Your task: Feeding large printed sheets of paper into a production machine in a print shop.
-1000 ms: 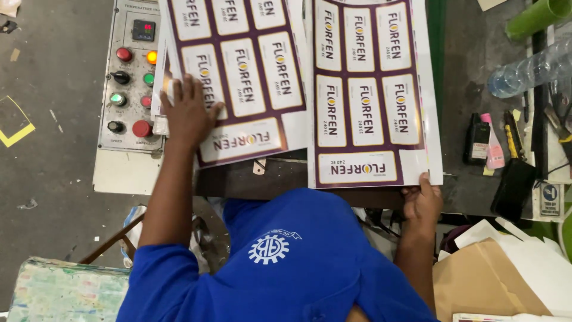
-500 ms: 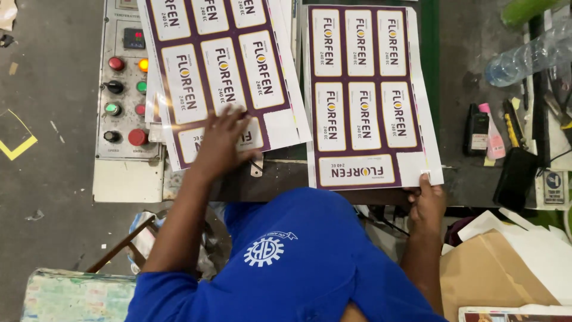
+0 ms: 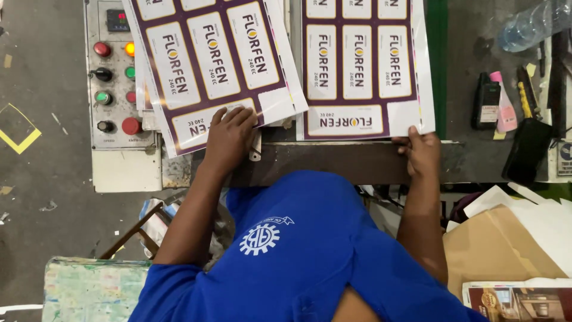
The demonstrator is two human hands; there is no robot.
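Since 0.5 s ago, the left hand has swung the tilted label sheet toward 5 o'clock, overlapping the control panel. Its fingers press flat, spread narrow. The right hand pinches the straight sheet stack at its 5 o'clock corner. Open bench lies toward 3 o'clock, before the bottles.

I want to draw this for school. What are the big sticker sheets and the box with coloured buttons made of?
The tilted printed sheet under the left hand looks like glossy paper or label stock: thin, it bends and catches light. The flat sheet by the right hand looks the same. The button box seems painted grey metal, scuffed, with probably plastic buttons.
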